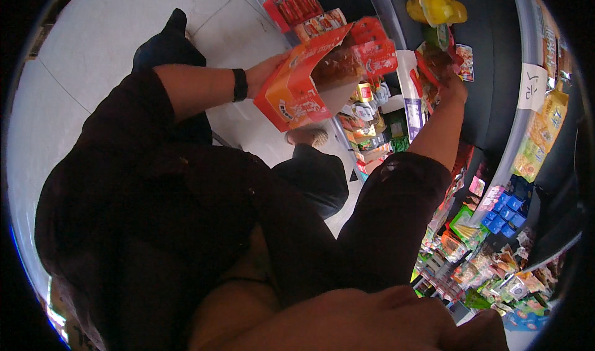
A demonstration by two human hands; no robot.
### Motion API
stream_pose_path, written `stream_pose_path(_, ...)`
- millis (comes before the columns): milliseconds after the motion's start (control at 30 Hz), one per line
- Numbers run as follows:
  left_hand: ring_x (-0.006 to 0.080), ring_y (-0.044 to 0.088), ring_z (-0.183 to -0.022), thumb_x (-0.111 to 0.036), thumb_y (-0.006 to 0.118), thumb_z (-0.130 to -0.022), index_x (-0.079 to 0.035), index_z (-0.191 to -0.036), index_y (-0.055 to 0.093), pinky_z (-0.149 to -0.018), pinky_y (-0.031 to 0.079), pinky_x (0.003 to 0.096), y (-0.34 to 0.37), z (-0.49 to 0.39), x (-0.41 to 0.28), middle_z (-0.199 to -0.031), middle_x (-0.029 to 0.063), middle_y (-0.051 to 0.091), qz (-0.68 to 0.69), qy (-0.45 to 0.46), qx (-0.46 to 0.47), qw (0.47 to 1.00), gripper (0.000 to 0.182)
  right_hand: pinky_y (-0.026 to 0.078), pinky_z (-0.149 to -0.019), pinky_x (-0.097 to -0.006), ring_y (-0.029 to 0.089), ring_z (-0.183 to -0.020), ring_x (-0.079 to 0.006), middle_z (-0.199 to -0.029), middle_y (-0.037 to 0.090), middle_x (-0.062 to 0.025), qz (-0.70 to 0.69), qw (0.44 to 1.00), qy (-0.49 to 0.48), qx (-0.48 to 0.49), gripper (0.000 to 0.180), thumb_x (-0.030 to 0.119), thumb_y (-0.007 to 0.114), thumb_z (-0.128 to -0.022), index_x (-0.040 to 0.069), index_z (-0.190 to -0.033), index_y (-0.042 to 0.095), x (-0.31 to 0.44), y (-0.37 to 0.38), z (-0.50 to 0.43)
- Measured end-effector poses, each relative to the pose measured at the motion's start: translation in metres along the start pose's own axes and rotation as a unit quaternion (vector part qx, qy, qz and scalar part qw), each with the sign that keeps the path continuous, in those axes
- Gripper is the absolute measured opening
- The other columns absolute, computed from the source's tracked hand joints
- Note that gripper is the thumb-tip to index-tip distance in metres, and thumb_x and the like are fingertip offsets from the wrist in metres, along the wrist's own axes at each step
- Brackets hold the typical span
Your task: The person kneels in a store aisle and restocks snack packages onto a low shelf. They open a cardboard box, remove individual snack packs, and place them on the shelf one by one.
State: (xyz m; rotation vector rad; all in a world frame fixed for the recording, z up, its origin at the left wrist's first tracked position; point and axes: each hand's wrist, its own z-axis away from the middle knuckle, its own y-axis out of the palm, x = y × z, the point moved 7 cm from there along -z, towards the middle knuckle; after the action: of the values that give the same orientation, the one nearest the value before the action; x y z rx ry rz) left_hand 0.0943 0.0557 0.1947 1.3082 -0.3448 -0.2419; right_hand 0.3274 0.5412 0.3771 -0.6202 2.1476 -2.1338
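Note:
My left hand (262, 77), with a black band at its wrist, grips a red and orange cardboard display box (297, 101) from its left side. The box is tilted, its opening facing right, and brownish packets (341, 66) show inside. A torn-looking red flap (379, 58) sticks out toward the shelf. My right hand (453, 90) reaches onto a dark shelf (492, 95), its fingers around red snack packets (434, 70) near the shelf's front edge. Part of those fingers is hidden by the packets.
Yellow packages (437, 8) stand farther along the shelf. Price-tag rails (413, 114) line its edge. Lower shelves hold jars and packets (367, 114). Blue boxes (504, 214) and yellow snack bags (541, 137) sit at the right. Below me is a tiled floor (111, 30).

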Motion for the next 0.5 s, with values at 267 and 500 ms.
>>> stream_pose_path(267, 0.0213, 0.064, -0.080, -0.041, 0.043, -0.093, -0.009, -0.104, 0.057, -0.076, 0.051, 0.0357, 0.003, -0.001, 0.003, -0.092, 0.0085, 0.066, 0.034, -0.007, 0.054, 0.998, 0.036, 0.035, -0.046, -0.0184, 0.045, -0.053, -0.0073, -0.066, 0.053, -0.0016, -0.612, 0.785, 0.089, 0.027, 0.008, 0.012, 0.058, -0.088, 0.007, -0.089, 0.053, 0.094, -0.053, 0.159)
stream_pose_path(500, 0.0205, 0.064, -0.084, -0.041, 0.043, -0.093, -0.009, -0.108, 0.055, -0.079, 0.051, 0.0358, 0.000, -0.007, 0.003, -0.098, 0.0076, 0.065, 0.019, 0.027, 0.078, 0.996, 0.038, 0.039, -0.050, -0.0201, 0.049, -0.056, -0.0095, -0.074, 0.059, -0.0044, -0.620, 0.784, 0.018, 0.007, 0.009, 0.013, 0.061, -0.087, 0.005, -0.089, 0.057, 0.188, -0.042, 0.276)
